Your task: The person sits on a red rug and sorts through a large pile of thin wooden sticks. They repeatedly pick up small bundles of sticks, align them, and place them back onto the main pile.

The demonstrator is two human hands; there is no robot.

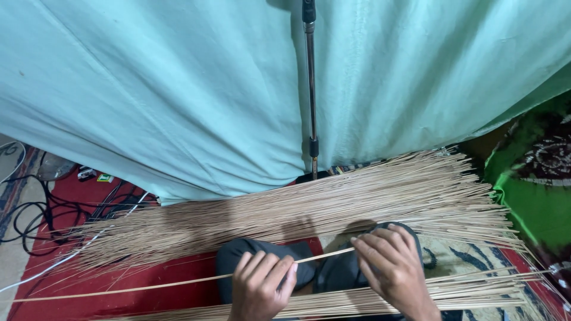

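Observation:
My left hand (260, 285) and my right hand (389, 264) both grip one thin, long tan stick (148, 288) that runs from the lower left up toward the right hand. A broad heap of similar thin sticks (309, 208) lies across the floor just beyond my hands. A smaller bundle of sticks (476, 291) lies under my right hand and stretches to the right. My knees in dark trousers (333, 267) show beneath both hands.
A pale green cloth (178, 89) hangs across the back, with a metal stand pole (311, 89) in front of it. Black and white cables (41, 220) lie on the red mat (77, 196) at left. A green patterned fabric (535, 178) sits at right.

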